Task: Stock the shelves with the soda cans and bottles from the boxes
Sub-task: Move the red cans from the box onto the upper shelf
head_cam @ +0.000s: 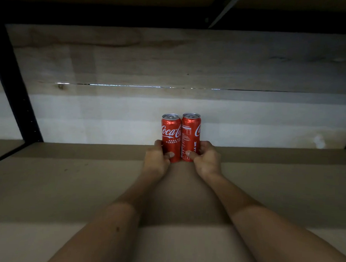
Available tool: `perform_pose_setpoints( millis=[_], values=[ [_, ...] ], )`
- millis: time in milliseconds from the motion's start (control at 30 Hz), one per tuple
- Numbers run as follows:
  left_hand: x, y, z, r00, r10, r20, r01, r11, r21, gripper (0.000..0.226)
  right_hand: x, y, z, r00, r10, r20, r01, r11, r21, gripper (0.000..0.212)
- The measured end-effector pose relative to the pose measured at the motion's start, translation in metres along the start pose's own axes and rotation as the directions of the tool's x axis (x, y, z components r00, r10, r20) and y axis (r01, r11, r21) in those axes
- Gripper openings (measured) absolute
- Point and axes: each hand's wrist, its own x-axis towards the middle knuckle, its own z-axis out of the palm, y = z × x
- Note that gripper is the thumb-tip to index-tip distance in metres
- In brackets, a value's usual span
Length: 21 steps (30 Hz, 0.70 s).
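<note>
Two slim red Coca-Cola cans stand upright and side by side deep on the shelf board (66, 185), touching each other. My left hand (157, 160) grips the lower part of the left can (170, 132), thumb across its front. My right hand (206, 160) grips the lower part of the right can (191, 131) the same way. Both arms reach straight in from the bottom of the view. Whether the cans' bases rest on the board cannot be told.
A pale wooden back panel (190, 68) with a thin horizontal gap closes the shelf behind the cans. A black metal upright (13, 84) stands at the left, another at the far right edge. The upper shelf's dark underside (114, 13) hangs overhead.
</note>
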Motion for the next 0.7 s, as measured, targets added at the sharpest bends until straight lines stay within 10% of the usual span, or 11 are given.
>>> perform_pose_setpoints(
  millis=[700],
  values=[
    [0.028, -0.015, 0.013, 0.994, -0.021, -0.105, 0.040, 0.982, 0.183, 0.026, 0.036, 0.005, 0.018, 0.999, 0.024, -0.033, -0.033, 0.952, -0.304, 0.025]
  ],
)
